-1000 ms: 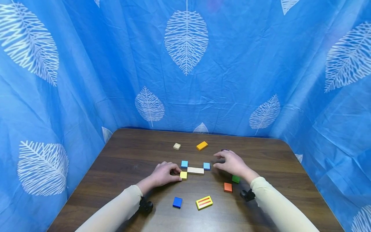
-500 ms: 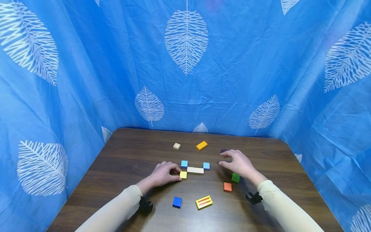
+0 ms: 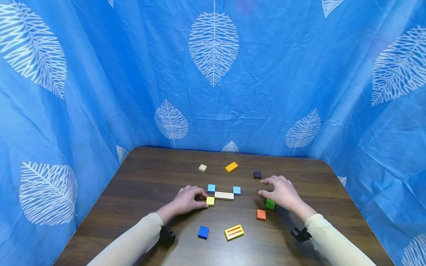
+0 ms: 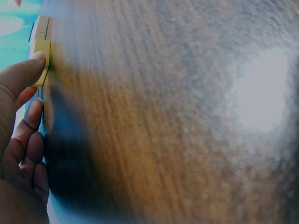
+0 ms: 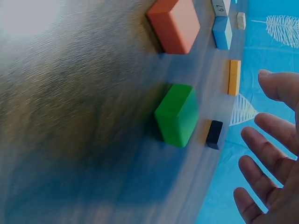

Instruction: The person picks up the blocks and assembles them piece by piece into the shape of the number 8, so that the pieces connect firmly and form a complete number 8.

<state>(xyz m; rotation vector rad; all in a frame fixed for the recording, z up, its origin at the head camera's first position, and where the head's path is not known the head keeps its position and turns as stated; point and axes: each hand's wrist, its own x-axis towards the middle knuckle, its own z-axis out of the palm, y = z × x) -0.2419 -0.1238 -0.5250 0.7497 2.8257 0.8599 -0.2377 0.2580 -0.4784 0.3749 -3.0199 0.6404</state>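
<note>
My left hand [image 3: 186, 200] pinches a small yellow block [image 3: 210, 201] between thumb and index finger. In the left wrist view the thumb lies over the near face of the yellow block [image 4: 42, 49]. The yellow block sits at the left end of a long cream block [image 3: 224, 196]. Light blue blocks, one on the left [image 3: 211, 188] and one on the right [image 3: 236, 190], stand at its far corners. My right hand [image 3: 282, 191] holds nothing, its fingers apart, above and beside a green block [image 3: 270, 204]. An orange-red block [image 3: 261, 215] lies nearer to me.
Behind stand a small beige block [image 3: 202, 168], an orange block [image 3: 231, 167] and a dark purple block [image 3: 257, 174]. Towards me lie a blue block [image 3: 203, 232] and a yellow block with red stripes [image 3: 234, 232]. A blue curtain [image 3: 213, 111] hangs behind the wooden table [image 3: 153, 166].
My right hand has moved right and slightly towards me, away from the right light blue block, uncovering the dark purple block. The left hand stays on the yellow block.
</note>
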